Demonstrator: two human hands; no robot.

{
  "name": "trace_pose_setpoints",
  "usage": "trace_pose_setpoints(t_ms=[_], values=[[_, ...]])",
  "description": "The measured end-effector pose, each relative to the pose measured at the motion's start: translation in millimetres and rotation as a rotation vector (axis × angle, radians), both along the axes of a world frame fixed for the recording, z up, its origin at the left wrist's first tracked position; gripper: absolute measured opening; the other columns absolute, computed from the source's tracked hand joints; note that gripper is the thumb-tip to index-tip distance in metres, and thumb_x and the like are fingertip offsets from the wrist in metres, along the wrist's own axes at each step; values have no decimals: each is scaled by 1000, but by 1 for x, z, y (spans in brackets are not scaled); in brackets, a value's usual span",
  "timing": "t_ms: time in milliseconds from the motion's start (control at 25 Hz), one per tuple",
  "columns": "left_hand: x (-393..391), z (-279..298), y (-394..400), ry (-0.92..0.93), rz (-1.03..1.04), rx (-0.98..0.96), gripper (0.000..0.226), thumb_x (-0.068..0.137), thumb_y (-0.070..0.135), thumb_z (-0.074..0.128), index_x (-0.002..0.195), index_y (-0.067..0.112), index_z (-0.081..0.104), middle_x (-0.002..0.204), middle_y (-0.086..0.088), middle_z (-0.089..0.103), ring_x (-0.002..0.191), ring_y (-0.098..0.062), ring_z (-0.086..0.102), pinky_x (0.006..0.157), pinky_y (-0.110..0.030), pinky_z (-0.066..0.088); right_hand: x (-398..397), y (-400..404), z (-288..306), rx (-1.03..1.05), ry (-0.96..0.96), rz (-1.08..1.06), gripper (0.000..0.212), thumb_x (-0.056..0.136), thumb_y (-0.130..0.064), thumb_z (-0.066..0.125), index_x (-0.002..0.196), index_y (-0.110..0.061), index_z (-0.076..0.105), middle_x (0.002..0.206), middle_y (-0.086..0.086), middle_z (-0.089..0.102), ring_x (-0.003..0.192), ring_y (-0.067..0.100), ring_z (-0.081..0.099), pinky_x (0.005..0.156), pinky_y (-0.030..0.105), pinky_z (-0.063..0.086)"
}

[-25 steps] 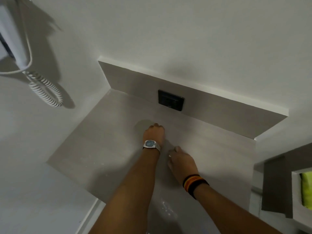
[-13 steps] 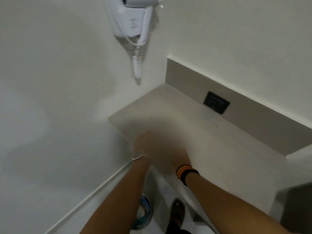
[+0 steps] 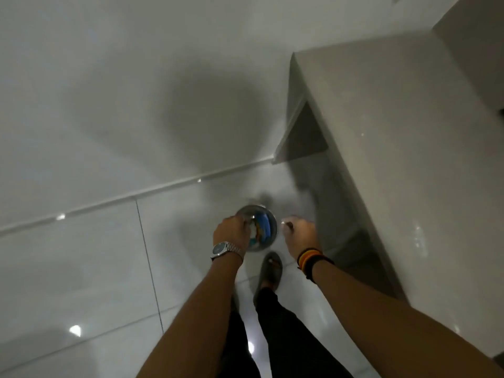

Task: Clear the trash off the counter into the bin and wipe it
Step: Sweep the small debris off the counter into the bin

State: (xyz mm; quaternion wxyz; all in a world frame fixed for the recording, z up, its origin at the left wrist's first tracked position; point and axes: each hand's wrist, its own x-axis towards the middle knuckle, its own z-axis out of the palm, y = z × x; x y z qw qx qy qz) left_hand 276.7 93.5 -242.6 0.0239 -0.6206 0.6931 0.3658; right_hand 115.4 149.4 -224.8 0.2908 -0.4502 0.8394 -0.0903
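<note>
A small round metal bin (image 3: 268, 216) stands on the floor just left of the counter's base, with blue and white trash (image 3: 263, 227) inside. My left hand (image 3: 231, 234), a watch on its wrist, hangs over the bin's left rim with its fingers curled down. My right hand (image 3: 300, 234), with striped bands on its wrist, is a loose fist just right of the bin. Motion blur hides whether either hand holds anything. The grey counter (image 3: 395, 126) runs along the right side, bare where it shows.
White glossy floor tiles (image 3: 95, 268) meet a white wall (image 3: 109, 91) along a skirting line. My foot in a dark sandal (image 3: 270, 271) stands just before the bin. A dark recess (image 3: 302, 135) lies under the counter.
My view has swung from the counter top down to the floor. Both hands have left the counter edge and dropped to the bin.
</note>
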Motion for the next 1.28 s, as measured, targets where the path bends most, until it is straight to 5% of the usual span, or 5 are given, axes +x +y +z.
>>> trace_pose_setpoints(t_ms=[360,520,760,960,1280], values=[[-19,-182,7,-88,-99,-11,29,99,27,49,122,19,66,108,-13,75,89,-36,72,75,-43,62,-9,-9,-202,25,-99,-15,31,99,-25,48,120,-12,67,115,11,71,105,28,66,86,31,52],[-11,-207,24,-125,-228,-138,48,99,20,53,146,12,48,150,-16,51,136,-38,50,110,-50,47,-13,12,-227,41,-58,66,35,101,-19,43,131,-13,59,133,8,60,116,26,60,94,34,49],[-1,-94,11,-205,-406,-358,72,99,28,53,161,15,18,170,-15,9,157,-38,5,128,-54,12,1,2,-105,-114,29,143,46,103,-22,37,149,-17,35,162,8,22,149,23,23,115,37,34],[-17,47,-10,-164,-472,-599,73,99,26,52,161,15,17,170,-16,7,158,-36,4,128,-54,10,19,-25,46,-305,238,182,67,98,-15,42,156,-11,8,165,15,0,152,30,0,122,51,17],[-88,201,-40,-41,-707,-894,71,99,26,47,161,13,16,170,-16,9,158,-35,7,128,-54,11,-35,-13,196,-461,411,-112,71,94,-18,43,156,-13,9,165,13,1,152,30,1,121,55,11]])
